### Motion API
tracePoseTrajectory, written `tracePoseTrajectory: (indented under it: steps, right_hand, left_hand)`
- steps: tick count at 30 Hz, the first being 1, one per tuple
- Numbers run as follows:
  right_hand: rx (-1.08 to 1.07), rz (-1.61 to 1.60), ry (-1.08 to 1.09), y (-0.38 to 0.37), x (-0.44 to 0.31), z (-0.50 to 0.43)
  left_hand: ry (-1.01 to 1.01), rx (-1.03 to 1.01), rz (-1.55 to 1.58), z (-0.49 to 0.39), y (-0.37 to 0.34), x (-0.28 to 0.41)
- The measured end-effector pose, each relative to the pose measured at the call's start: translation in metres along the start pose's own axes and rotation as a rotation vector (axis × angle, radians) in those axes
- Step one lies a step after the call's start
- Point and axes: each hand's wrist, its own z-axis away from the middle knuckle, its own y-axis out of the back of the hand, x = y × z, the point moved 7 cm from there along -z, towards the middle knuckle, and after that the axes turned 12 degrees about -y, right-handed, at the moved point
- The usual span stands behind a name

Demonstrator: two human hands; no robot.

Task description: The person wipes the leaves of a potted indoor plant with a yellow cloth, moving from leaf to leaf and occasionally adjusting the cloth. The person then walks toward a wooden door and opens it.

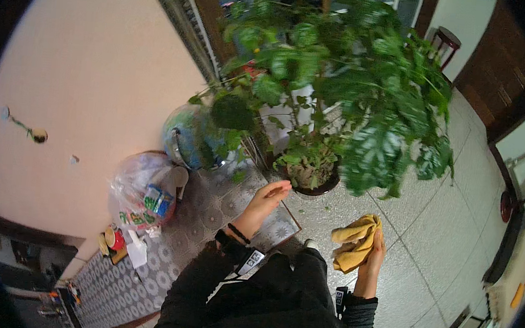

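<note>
My right hand [373, 255] grips a bunched yellow cloth [354, 244], held up over the tiled floor. My left hand [266, 202] holds nothing; its fingers are loosely bent near the rim of a plant pot. That dark round pot [318, 190] stands on the floor ahead of me, with soil and low stems showing inside it. Large green leaves [376, 150] spread wide above the pot, and some look blurred. Beneath my left forearm lies the corner of a table with a patterned cover [280, 229].
On the table's wall side sit a globe [190, 134] and a clear plastic bag of packets [142, 195]. Nearer me are a red container [115, 239] and a white object [137, 251]. A dark wooden stool [446, 39] stands far off. Furniture lines the right edge.
</note>
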Motion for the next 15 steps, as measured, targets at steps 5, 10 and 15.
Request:
tracePoseTrajectory:
  steps: [5, 10, 15]
  right_hand:
    - [-0.071, 0.056, -0.028, -0.026, 0.013, 0.003]
    - [-0.044, 0.170, 0.036, -0.060, 0.011, 0.019]
    - [-0.223, 0.367, 0.279, -0.119, -0.019, 0.046]
  left_hand:
    - [-0.124, 0.119, 0.109, -0.013, 0.019, 0.017]
    - [-0.277, 0.050, 0.383, -0.024, 0.001, 0.054]
    - [-0.555, 0.177, 0.269, -0.025, -0.009, 0.092]
